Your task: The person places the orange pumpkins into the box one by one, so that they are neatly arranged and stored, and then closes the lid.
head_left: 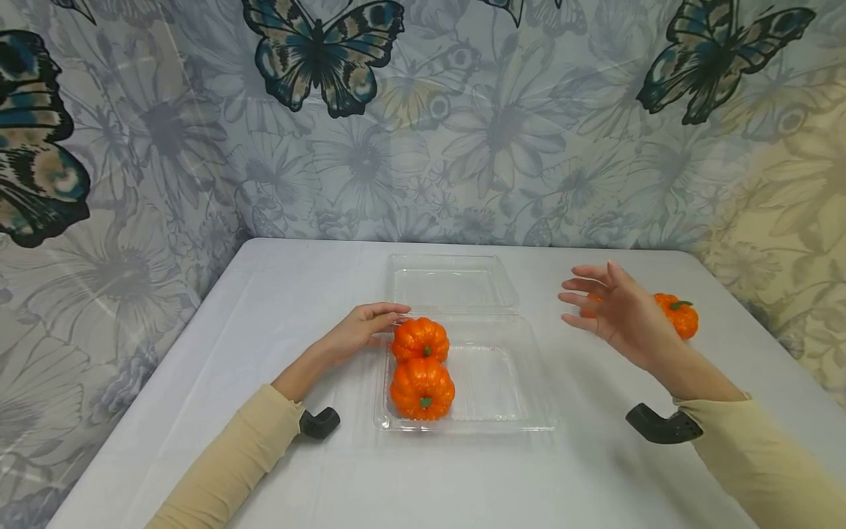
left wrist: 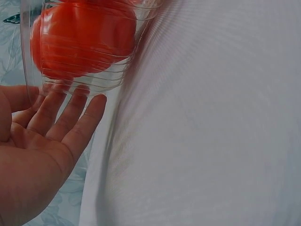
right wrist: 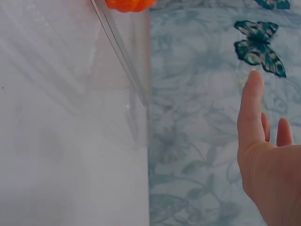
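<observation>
A clear plastic clamshell container [head_left: 492,426] sits on the table with its lid [head_left: 452,258] folded back behind it. Two small orange pumpkins with green stems, a rear pumpkin [head_left: 419,338] and a front pumpkin [head_left: 423,389], fill its left side. My left hand [head_left: 362,329] pinches the container's left rim; in the left wrist view the thumb lies at the flange and the fingers reach beneath it. Raised over the table at the right, my right hand [head_left: 621,316] has its fingers spread and holds nothing. Behind it are a pumpkin [head_left: 679,317] and another, mostly hidden pumpkin [head_left: 588,311].
A white cloth covers the table [head_left: 317,470]. Close behind it and along the left side stands a wall [head_left: 476,176] with floral and butterfly patterns. Black wrist mounts, left [head_left: 320,423] and right [head_left: 664,425], stick out from the sleeves.
</observation>
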Available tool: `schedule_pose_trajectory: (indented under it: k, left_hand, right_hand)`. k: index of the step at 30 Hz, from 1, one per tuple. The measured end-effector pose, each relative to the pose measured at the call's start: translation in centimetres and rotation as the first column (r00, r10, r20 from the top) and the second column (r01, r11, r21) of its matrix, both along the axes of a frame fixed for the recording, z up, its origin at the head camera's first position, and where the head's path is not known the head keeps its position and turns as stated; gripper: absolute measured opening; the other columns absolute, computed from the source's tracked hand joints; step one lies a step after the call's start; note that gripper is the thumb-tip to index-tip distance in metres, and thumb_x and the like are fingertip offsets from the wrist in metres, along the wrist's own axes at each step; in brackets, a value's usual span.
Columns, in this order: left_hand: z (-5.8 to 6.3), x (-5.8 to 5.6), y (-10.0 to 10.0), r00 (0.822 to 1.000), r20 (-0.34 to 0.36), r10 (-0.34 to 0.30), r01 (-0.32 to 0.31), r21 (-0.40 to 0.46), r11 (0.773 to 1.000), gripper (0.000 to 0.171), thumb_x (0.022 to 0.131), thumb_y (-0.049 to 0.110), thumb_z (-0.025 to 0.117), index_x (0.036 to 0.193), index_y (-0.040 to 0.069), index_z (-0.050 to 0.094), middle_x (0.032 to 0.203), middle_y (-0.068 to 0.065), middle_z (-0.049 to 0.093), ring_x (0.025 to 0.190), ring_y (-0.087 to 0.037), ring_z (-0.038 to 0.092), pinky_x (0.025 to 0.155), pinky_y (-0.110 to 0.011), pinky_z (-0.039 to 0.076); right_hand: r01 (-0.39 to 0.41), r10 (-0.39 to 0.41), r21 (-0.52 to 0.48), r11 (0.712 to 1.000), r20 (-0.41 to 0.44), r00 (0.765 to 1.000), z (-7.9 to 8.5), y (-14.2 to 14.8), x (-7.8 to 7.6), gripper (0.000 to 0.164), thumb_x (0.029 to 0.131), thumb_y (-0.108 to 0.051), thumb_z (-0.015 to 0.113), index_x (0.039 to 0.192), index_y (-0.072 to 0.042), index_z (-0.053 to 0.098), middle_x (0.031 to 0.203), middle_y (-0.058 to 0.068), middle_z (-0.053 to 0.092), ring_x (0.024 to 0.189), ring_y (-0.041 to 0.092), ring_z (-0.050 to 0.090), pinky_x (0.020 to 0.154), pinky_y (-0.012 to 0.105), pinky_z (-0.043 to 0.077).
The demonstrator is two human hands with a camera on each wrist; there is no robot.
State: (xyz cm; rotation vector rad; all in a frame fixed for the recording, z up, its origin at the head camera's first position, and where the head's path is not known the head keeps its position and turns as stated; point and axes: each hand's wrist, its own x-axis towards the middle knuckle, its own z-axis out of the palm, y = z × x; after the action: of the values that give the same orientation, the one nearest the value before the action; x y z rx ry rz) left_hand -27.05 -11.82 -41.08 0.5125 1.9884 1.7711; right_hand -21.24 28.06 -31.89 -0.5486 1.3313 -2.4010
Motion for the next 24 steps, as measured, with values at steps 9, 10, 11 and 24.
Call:
schedule_pose_trajectory:
  k: [9, 10, 11, 24]
  left_hand:
    - [0.1, 0.0, 0.1, 1.0, -0.001, 0.004, -0.004, -0.013, 1.0, 0.04, 0.102, 0.02, 0.045, 0.136, -0.003, 0.048, 0.132, -0.015, 0.055, 0.119, -0.031, 0.051, 0.095, -0.045, 0.045]
    - [0.1, 0.0, 0.1, 1.0, 0.0, 0.005, -0.005, -0.013, 1.0, 0.04, 0.102, 0.02, 0.045, 0.136, -0.003, 0.048, 0.132, -0.015, 0.055, 0.119, -0.031, 0.051, 0.095, -0.045, 0.045]
    - [0.0, 0.1, 0.1, 1.0, 0.0, 0.004, -0.004, -0.012, 1.0, 0.04, 0.102, 0.02, 0.045, 0.136, -0.003, 0.048, 0.132, -0.015, 0.055, 0.119, -0.031, 0.051, 0.095, -0.045, 0.045]
    - [0.2, 0.3, 0.1, 1.0, -0.006, 0.0, 0.0, -0.017, 1.0, 0.041, 0.102, 0.021, 0.045, 0.136, -0.003, 0.048, 0.132, -0.015, 0.055, 0.118, -0.031, 0.051, 0.095, -0.046, 0.045]
  right_hand:
    - [0.01, 0.01, -0.227, 0.974, 0.088, 0.996, -0.4, 4.1, -0.3, 0.049, 0.105, -0.027, 0.026, 0.122, 0.004, 0.06, 0.118, 0.017, 0.057, 0.112, 0.033, 0.055, 0.093, 0.048, 0.045]
    - [0.016, 0.008, -0.241, 0.97, 0.099, 0.995, -0.5, 4.5, -0.3, 0.048, 0.105, -0.027, 0.027, 0.121, 0.004, 0.06, 0.118, 0.017, 0.057, 0.112, 0.034, 0.055, 0.094, 0.048, 0.045]
    - [0.022, 0.008, -0.258, 0.966, 0.114, 0.993, -0.7, 5.0, -0.3, 0.048, 0.105, -0.028, 0.028, 0.121, 0.004, 0.06, 0.118, 0.017, 0.057, 0.113, 0.034, 0.054, 0.094, 0.048, 0.045]
    - [0.235, -0.089, -0.422, 0.876, 0.337, 0.937, -3.3, 11.6, 0.5, 0.043, 0.103, -0.031, 0.038, 0.123, 0.002, 0.056, 0.121, 0.018, 0.051, 0.112, 0.039, 0.053, 0.094, 0.053, 0.043]
